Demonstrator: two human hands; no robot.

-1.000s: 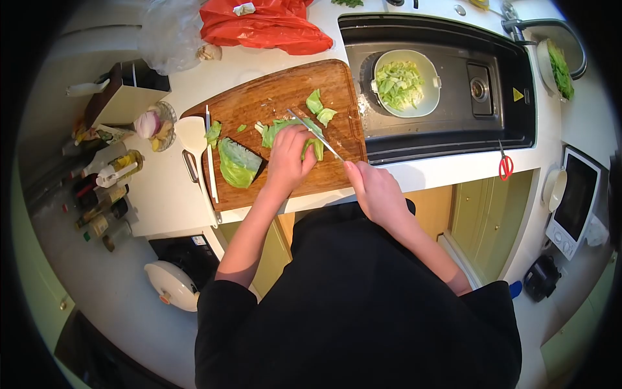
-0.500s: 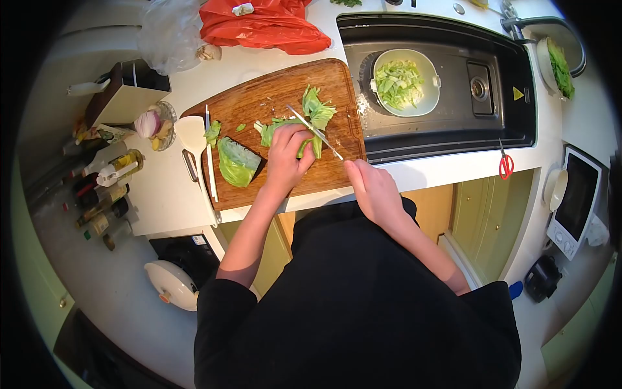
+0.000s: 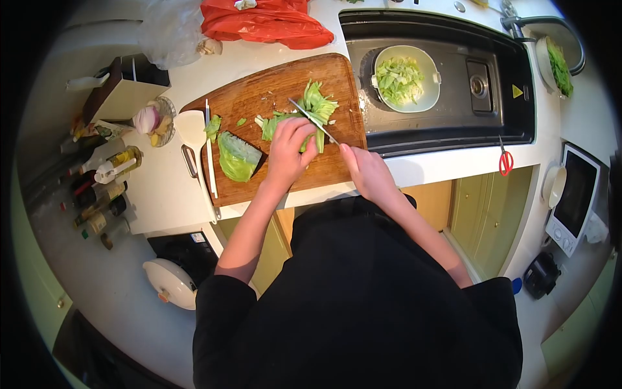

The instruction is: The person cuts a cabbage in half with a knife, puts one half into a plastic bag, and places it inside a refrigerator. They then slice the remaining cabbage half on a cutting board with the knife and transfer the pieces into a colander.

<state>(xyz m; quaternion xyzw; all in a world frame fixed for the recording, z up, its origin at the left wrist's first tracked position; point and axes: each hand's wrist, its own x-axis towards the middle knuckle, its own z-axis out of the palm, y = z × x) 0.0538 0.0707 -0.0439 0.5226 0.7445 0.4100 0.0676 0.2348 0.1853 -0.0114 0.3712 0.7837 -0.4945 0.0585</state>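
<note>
My right hand [image 3: 368, 170] is wrapped round the handle of a kitchen knife [image 3: 313, 122], whose blade slants up and left across the cabbage. Just left of the blade, my left hand [image 3: 289, 148] presses curled fingers on a bunch of cabbage leaves [image 3: 275, 124]. Cut cabbage pieces [image 3: 317, 100] lie on the far side of the blade. All of this rests on a wooden cutting board [image 3: 259, 87]. A cabbage wedge [image 3: 237, 157] sits on the board to the left of my left hand, apart from it. My fingers partly hide the leaves beneath them.
A black sink [image 3: 447, 123] to the right holds a white bowl [image 3: 433, 97] of cut cabbage. Red scissors [image 3: 505, 162] lie on the sink's front edge. White chopsticks [image 3: 210, 155] lie along the board's left side. A red plastic bag [image 3: 269, 26] is behind the board.
The knife and my right hand have shifted slightly left and up. Cut pieces beyond the blade have spread a little. My left hand stays on the leaves.
</note>
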